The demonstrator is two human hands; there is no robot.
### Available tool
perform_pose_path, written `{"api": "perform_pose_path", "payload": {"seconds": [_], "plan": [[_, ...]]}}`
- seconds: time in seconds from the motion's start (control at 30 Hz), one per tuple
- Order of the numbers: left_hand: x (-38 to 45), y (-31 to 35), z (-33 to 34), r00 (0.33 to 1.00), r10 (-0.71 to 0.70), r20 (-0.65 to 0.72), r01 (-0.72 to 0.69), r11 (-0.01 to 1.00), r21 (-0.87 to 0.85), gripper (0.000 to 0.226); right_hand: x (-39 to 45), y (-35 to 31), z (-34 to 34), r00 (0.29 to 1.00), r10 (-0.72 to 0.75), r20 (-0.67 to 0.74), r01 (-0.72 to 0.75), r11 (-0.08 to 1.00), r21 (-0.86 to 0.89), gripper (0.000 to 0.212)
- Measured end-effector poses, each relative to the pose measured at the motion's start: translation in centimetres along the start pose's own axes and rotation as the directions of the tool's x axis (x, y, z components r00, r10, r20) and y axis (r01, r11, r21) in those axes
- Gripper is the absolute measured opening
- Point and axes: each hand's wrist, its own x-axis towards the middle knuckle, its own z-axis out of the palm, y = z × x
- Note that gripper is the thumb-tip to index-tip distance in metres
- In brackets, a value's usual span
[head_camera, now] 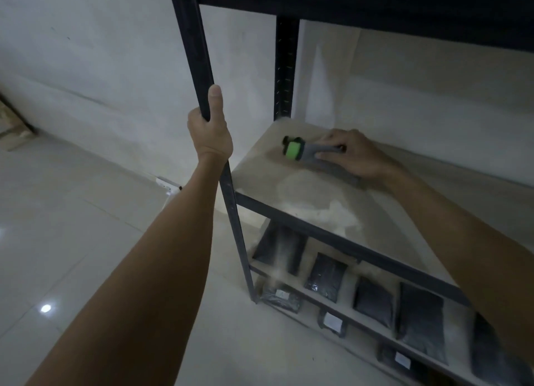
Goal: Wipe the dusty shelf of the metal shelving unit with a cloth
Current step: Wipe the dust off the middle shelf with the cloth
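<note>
A dark metal shelving unit [344,242] fills the right side. Its pale middle shelf [375,212] carries dust, thickest in a white patch near the front edge. My right hand [351,153] lies on a grey cloth [332,166] at the shelf's back left, fingers curled over it and pressing it down. A green and black object [293,149] sits at the cloth's left end, touching it. My left hand [210,131] grips the unit's front left upright [199,53], thumb pointing up along it.
Several dark plastic-wrapped packages [326,276] lie on the lower shelves. An upper shelf [361,1] overhangs the working shelf. A white wall stands behind. A glossy tiled floor [86,226] spreads to the left, with a small white object [169,184] at the wall's base.
</note>
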Motion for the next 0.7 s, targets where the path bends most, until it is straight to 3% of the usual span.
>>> {"api": "perform_pose_path", "payload": {"seconds": [0.1,0.17,0.27,0.5,0.6,0.7], "plan": [[0.0,-0.2,-0.2,1.0,0.005,0.02,-0.005,1.0,0.012,0.058,-1.3,2.5,-0.1,0.983,0.136,-0.126,-0.144,0.988,-0.06,0.008],[0.0,-0.3,-0.5,0.999,0.003,0.04,-0.003,1.0,0.012,0.056,-3.1,2.9,1.7,0.982,0.13,-0.138,-0.139,0.989,-0.055,0.006],[-0.1,0.0,-0.6,0.998,0.001,0.064,-0.002,1.0,0.024,0.054,-5.5,1.9,3.7,0.984,0.099,-0.15,-0.119,0.984,-0.133,0.024],[0.3,-0.3,-1.1,0.991,0.047,0.128,-0.055,0.996,0.064,0.055,-10.8,-4.8,8.6,0.99,0.046,-0.13,-0.043,0.999,0.022,0.023],[0.4,-0.5,-1.2,0.986,0.05,0.161,-0.058,0.997,0.043,0.055,-11.4,-6.6,8.1,0.993,0.088,-0.073,-0.084,0.995,0.056,0.018],[0.6,-0.6,-1.4,0.982,0.061,0.18,-0.074,0.995,0.063,0.057,-10.8,-6.4,4.6,0.976,0.158,-0.148,-0.155,0.987,0.03,0.016]]}}
